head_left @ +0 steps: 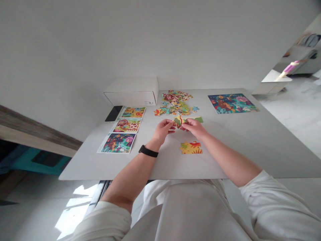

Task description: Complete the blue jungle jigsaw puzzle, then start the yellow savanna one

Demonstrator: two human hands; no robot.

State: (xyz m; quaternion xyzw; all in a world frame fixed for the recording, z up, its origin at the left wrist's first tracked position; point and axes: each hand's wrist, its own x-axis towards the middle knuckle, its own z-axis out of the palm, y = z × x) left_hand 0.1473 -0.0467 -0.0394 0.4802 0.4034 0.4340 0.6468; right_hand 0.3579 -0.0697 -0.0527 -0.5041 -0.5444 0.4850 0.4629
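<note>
Between my two hands are jigsaw puzzle pieces (179, 121) in green, yellow and red, raised a little off the table. My left hand (164, 129) pinches the left side of them, and my right hand (192, 128) pinches the right side. Whether the pieces are fully joined I cannot tell. Just behind my right hand lies a green puzzle piece (199, 119). Closer to me, a small joined yellow section (191, 148) with a red figure lies flat. Beyond my hands spreads a heap of loose puzzle pieces (177, 103).
Three picture cards (127, 125) lie in a column at the left, with a black phone (114, 113) beside the farthest. A white box (131, 92) stands behind them against the wall. A dark blue completed puzzle (232, 103) lies at the back right of the grey table (263, 144).
</note>
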